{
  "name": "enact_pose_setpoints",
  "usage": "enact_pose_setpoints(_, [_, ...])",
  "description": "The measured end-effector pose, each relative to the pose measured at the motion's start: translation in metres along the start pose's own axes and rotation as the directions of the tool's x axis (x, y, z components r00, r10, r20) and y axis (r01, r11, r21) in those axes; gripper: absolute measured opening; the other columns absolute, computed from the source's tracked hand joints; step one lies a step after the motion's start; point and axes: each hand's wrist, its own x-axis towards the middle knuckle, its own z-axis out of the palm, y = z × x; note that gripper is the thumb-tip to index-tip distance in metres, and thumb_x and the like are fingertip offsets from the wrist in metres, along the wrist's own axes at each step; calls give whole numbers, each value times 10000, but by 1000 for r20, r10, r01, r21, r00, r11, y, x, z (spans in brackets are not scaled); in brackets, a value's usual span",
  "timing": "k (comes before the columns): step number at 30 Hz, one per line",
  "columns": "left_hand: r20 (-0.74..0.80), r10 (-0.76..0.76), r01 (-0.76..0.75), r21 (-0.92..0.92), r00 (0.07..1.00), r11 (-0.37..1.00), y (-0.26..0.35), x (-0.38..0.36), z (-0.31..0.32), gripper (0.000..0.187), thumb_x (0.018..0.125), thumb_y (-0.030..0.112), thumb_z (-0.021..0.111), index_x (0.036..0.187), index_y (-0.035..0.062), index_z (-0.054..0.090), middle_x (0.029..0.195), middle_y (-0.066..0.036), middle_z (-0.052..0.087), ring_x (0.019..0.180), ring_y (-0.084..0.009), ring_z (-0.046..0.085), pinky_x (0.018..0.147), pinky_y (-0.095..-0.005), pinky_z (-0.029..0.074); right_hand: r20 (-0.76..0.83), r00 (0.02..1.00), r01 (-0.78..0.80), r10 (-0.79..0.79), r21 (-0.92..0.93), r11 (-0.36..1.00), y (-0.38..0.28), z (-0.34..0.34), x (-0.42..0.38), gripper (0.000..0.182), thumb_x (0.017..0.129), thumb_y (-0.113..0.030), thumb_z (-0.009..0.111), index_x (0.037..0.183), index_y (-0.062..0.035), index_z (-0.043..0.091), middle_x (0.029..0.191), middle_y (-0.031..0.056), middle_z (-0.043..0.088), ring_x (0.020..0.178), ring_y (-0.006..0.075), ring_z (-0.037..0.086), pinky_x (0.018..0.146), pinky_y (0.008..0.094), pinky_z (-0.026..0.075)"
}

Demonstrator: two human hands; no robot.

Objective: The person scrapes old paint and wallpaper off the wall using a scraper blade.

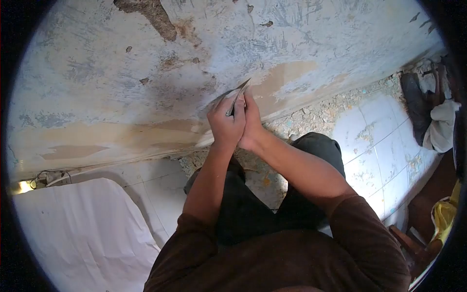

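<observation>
At the far left, a small yellow light (24, 186) glows near the foot of the wall (107, 87), with thin dark wire (51, 176) looped beside it. Below, a wide white sheet (78, 233) lies over the floor, its right edge wavy and creased. The wall runs across the top, its pale coat scuffed grey, with brown pits high up and tan patches lower down.

Near the middle, the left hand (226, 122) is closed around a scraper (242, 91), its fingers curled over the tool. The scraper sits at the top of the joined hands; its thin metal blade projects beyond the fingers, the pointed corner up and to the right, close against the wall or touching it; which, one cannot tell. The right hand (251, 119) presses against the left and also grasps the scraper, though its fingers are partly hidden.

Right of the hands, broken rubble (316, 114) lies along the wall's base, beside pale floor tiles (377, 146). At the far right are a white cloth (441, 127) and a yellow bag (443, 218).
</observation>
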Motion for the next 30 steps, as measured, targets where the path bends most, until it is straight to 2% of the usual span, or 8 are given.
enact_pose_setpoints(5, [40,-5,6,-24,999,1000,-1,1,-5,132,856,98,671,927,-3,719,872,-197,701,822,-381,681,735,-421,531,6,999,-40,40,12,999,2,-6,5,538,989,-630,363,1057,-145,585,996,57,632,919,241,615,840,422,517])
enact_pose_setpoints(14, [21,-8,9,-16,1000,1000,-2,2,-3,127,864,96,660,927,3,718,870,-187,704,817,-374,679,734,-414,530,-14,998,63,-63,-34,997,5,-10,14,543,986,-636,365,1043,-142,585,969,58,629,883,236,612,817,417,520])
enact_pose_setpoints(16, [26,11,-11,2,1000,1000,6,4,-4,138,876,99,685,897,-32,721,837,-185,717,765,-300,701,721,-369,527,-30,998,62,-63,-24,998,3,1,4,549,984,-639,367,1055,-140,586,984,64,630,892,238,612,822,416,519])
enact_pose_setpoints(19, [5,-43,43,-17,999,999,7,5,0,134,873,94,687,897,-33,721,840,-187,717,773,-300,704,727,-367,530,-27,998,61,-62,-44,997,5,-11,18,558,978,-646,373,1079,-140,586,1012,70,628,924,244,612,840,421,519])
enact_pose_setpoints(23, [-7,1,-1,-18,1000,1000,0,4,2,132,871,92,689,896,-34,719,837,-188,715,776,-296,704,729,-366,532,-69,997,36,-38,-32,999,-2,6,1,557,972,-654,383,1083,-148,587,1031,69,627,943,244,610,844,419,517])
enact_pose_setpoints(26, [2,34,-34,-15,999,999,6,5,0,129,867,90,692,894,-33,718,825,-181,714,760,-293,702,714,-364,529,-52,993,106,-110,-67,992,2,-10,11,558,964,-668,387,1061,-156,587,1028,65,628,938,240,608,830,419,517])
enact_pose_setpoints(28, [32,-27,28,-25,999,999,5,6,-2,126,871,93,657,931,2,720,868,-176,706,821,-371,679,734,-404,534,-66,997,46,-48,-31,998,3,-11,18,563,958,-679,389,1051,-161,587,1033,63,629,939,237,607,824,422,516])
enact_pose_setpoints(30, [36,-1,2,-18,999,1000,6,8,3,126,872,96,658,930,3,719,861,-175,705,806,-369,679,723,-400,534,-55,998,24,-24,-10,1000,-6,-4,8,568,954,-686,388,1050,-162,587,1024,62,627,936,239,606,827,428,514])
